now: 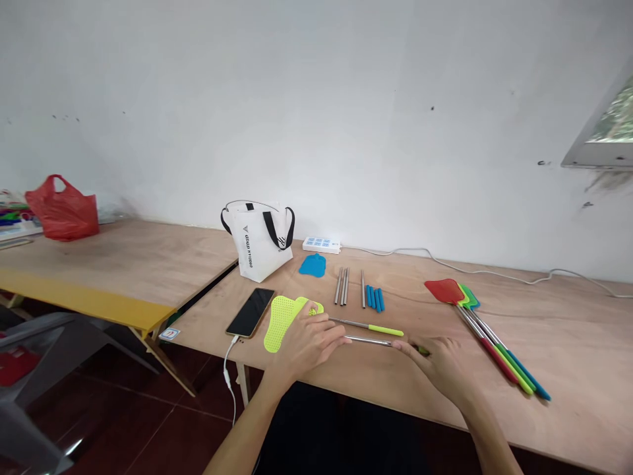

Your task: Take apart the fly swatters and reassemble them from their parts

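Observation:
A thin metal fly swatter rod [368, 340] runs between my hands, low over the table's front edge. My left hand [314, 336] is closed on its left end. My right hand [440, 366] is closed around the other end, where a little of a yellow-green grip shows between the fingers. Beside and partly under my left hand lie yellow-green perforated swatter heads [281, 323]. Just behind the held rod rests another one with a yellow-green grip [386, 330]; its left end is hidden by my left hand. Farther back are several bare metal tubes [345, 287] and several blue grips [374, 299].
Several whole fly swatters [494, 343] lie at the right. A blue swatter head [312, 265] is near a power strip [321, 245] by the wall. On the left are a plugged-in phone [250, 313] and a white bag [260, 247]. A red bag [64, 211] sits on another table.

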Tool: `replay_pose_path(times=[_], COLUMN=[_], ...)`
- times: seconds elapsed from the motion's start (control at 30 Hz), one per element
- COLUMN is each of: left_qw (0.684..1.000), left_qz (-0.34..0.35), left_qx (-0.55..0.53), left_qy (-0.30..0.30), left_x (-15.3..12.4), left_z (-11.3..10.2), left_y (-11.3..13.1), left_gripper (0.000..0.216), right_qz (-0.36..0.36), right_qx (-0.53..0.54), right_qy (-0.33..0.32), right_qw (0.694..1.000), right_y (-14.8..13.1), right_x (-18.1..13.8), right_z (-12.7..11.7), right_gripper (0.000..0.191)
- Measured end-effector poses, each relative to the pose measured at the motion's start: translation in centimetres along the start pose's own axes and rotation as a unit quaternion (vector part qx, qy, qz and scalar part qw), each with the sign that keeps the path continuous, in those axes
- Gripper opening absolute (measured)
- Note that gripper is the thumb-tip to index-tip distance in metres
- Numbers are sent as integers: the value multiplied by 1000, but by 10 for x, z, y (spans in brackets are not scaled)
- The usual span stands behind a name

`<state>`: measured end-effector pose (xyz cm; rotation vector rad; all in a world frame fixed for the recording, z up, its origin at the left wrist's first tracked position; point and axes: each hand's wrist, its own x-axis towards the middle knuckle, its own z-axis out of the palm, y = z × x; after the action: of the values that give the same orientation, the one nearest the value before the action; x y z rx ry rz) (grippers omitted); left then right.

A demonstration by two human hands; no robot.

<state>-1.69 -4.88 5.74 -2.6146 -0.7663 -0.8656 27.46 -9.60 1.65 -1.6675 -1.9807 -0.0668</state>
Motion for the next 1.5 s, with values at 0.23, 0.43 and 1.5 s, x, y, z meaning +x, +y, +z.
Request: replay_pose_path(times=[0.23,0.43,1.5], left_qw=[1000,999,980], left_qz=[18,37,-42], left_qx=[-2,16,-159], left_qy=[4,-1,-113], left_x=[5,4,-5], left_z=[9,2,-12], left_y=[17,17,-8], left_gripper=[36,35,29], right_qz=[8,14,-117], right_qx=[-35,-45,49], right_qy=[44,71,-11], right_qw=[998,996,992], right_y=[-36,-52,-34], right_x=[-6,-9,-1], right_z=[6,9,4], right_gripper=[70,76,46])
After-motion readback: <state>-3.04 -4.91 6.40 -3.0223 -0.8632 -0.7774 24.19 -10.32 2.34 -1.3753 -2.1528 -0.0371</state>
